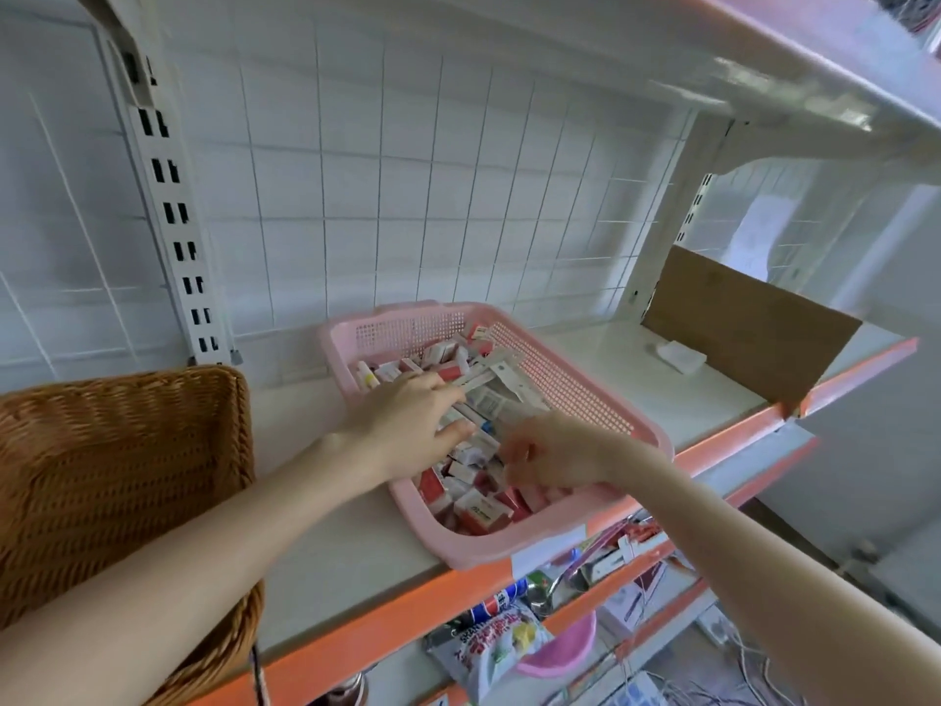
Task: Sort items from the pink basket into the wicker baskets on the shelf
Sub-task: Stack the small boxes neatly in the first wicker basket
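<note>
Sorting wants one kind per pick: left grip lies spread flat on packets in pink basket; right grip is curled, contents untellable.

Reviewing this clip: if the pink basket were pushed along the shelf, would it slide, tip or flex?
It would probably slide rather than tip: the pink basket is low and wide on a smooth white shelf. It is likely heavy for its size, being heaped with small boxes. Its perforated plastic walls may flex slightly.

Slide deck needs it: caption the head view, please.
Left hand and right hand reach into the pink basket beside a wicker basket.
</note>
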The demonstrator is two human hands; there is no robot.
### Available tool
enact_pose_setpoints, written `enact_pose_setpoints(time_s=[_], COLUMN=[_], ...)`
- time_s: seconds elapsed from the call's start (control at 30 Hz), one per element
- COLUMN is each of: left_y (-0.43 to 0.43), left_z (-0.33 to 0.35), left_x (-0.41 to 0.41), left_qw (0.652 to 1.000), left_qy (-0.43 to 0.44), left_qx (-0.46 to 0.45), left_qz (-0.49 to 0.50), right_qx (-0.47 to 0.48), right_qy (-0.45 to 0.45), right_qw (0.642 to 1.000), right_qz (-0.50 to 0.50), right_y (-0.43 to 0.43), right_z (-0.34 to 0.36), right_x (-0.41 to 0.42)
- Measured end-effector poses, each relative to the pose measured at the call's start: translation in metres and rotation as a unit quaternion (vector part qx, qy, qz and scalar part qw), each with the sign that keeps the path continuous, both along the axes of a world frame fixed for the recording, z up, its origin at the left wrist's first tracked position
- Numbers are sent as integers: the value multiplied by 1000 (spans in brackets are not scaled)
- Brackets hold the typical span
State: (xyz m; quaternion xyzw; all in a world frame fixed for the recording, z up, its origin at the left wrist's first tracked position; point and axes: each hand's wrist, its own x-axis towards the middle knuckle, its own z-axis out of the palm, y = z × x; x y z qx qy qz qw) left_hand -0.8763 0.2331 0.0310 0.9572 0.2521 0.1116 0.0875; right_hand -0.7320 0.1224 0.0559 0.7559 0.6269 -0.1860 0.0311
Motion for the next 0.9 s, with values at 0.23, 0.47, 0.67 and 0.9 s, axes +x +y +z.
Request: enact_pose_setpoints(time_s=[0.23, 0.47, 0.67, 0.9], left_y=[1, 3, 4, 3], left_z=[-4, -6, -5, 4], left_x=[1, 1, 0, 2], left_qw=[1000, 999, 1000, 999], left_qy=[-20, -28, -20, -8], left_qx=[9, 15, -10, -41], left_qz=[0, 5, 12, -2], right_qx=[-83, 92, 209, 240], right_qy=[13, 252, 621, 645], right_qw=[995, 963, 745, 715], right_qz=[61, -40, -125, -124], right_y=[21, 15, 9, 3], right_z=[-18, -13, -9, -1], right_x=[4, 24, 33, 34])
